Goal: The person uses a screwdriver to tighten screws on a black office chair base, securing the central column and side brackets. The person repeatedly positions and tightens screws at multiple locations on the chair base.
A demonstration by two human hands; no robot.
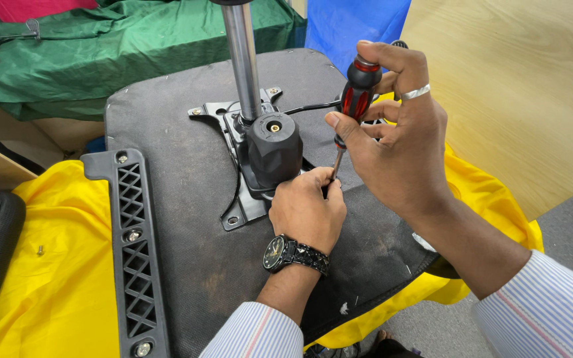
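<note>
An upturned office chair seat point(187, 219) with grey fabric underside lies on a yellow cloth point(61, 278). A black metal mechanism plate point(240, 212) with a round black knob point(274, 149) and a chrome gas cylinder point(242, 59) is fixed to it. My right hand point(399, 139) grips a red and black screwdriver point(358, 93) upright, its tip pointing down at the plate's near right corner. My left hand point(306, 212), with a black wristwatch, rests closed on the seat around the screwdriver's tip, hiding the screw there.
A black plastic armrest bracket point(130, 245) with lattice holes is screwed along the seat's left edge. Green cloth point(101, 53) and blue cloth point(353, 23) lie behind. A wooden panel point(518, 86) stands at right. A loose screw point(40, 250) lies on the yellow cloth.
</note>
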